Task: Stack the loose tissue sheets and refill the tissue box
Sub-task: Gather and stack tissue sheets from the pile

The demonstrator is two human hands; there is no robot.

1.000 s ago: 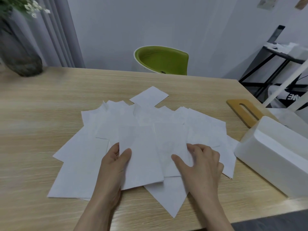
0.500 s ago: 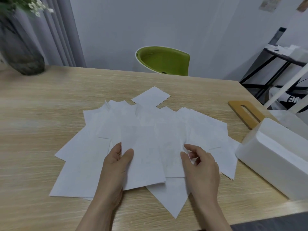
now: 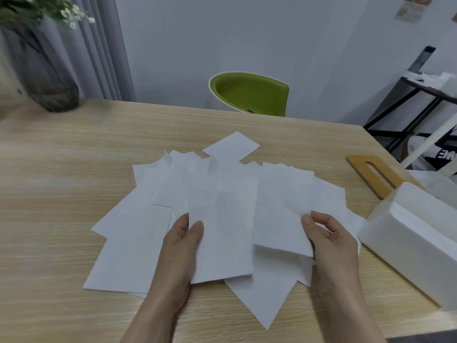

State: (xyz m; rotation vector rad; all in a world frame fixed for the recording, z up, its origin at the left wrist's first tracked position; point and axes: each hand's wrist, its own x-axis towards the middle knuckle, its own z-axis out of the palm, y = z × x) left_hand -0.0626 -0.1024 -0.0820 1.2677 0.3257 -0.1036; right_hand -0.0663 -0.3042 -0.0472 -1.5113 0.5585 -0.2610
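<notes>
Pinching thin white rectangular tissue sheets (image 3: 222, 238), left hand (image 3: 183, 238) and right hand (image 3: 329, 241) above woodgrain table (image 3: 74, 169).

A single wide-angle view looks from the person's head, forward and down across the surface (image 3: 74, 169). Both forearms enter from the near edge, close below the lens. At the far side a green chair (image 3: 249, 95) and the wall fill the top.

A green chair (image 3: 249, 95) behind the wooden table (image 3: 74, 174) — dark vase (image 3: 47, 82) far left.
</notes>
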